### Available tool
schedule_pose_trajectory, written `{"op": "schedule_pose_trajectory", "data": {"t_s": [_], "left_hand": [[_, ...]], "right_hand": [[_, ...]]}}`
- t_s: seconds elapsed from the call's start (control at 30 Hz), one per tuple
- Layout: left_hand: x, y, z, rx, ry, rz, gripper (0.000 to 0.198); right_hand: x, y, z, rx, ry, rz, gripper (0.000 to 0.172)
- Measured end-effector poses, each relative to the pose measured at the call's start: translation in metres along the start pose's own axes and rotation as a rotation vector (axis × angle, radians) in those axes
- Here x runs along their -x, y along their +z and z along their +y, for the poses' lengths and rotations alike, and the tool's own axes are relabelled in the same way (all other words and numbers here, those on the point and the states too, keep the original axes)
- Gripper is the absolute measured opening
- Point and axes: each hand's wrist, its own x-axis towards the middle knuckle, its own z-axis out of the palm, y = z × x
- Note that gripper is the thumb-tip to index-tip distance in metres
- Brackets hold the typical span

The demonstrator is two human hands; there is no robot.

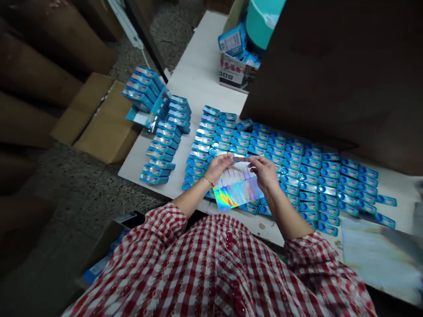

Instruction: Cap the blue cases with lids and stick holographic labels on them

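Observation:
A shiny rainbow-silver sheet (236, 189) hangs between my two hands, above rows of small blue boxes (294, 169) standing close together on the white table. My left hand (218, 168) pinches the sheet's upper left side, its fingers at one end of a small narrow strip (240, 158). At the strip's other end, the fingers of my right hand (264, 171) are closed on the strip and the sheet's upper right side. The sheet covers some of the boxes beneath it.
More blue boxes (158, 152) stand in columns at the table's left end. Behind are an open carton (231, 75) with blue packs and a turquoise tub (262, 26). A dark panel (330, 79) rises at the back right. Another silvery sheet (380, 253) lies at the right. Cartons (99, 116) sit on the floor.

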Motion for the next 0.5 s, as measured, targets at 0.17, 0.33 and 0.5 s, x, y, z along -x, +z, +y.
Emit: {"op": "schedule_pose_trajectory", "data": {"t_s": [0.17,0.33,0.5], "left_hand": [[0.018,-0.062,0.003,-0.059,0.011,0.246,0.026],[0.023,-0.133,0.010,-0.181,0.039,0.331,0.028],[0.008,-0.175,0.019,-0.371,0.058,0.367,0.027]], "right_hand": [[0.009,0.065,0.042,-0.044,0.069,0.025,0.026],[0.020,0.133,0.085,0.139,-0.143,0.130,0.026],[0.019,0.172,0.111,0.566,-0.381,0.218,0.029]]}}
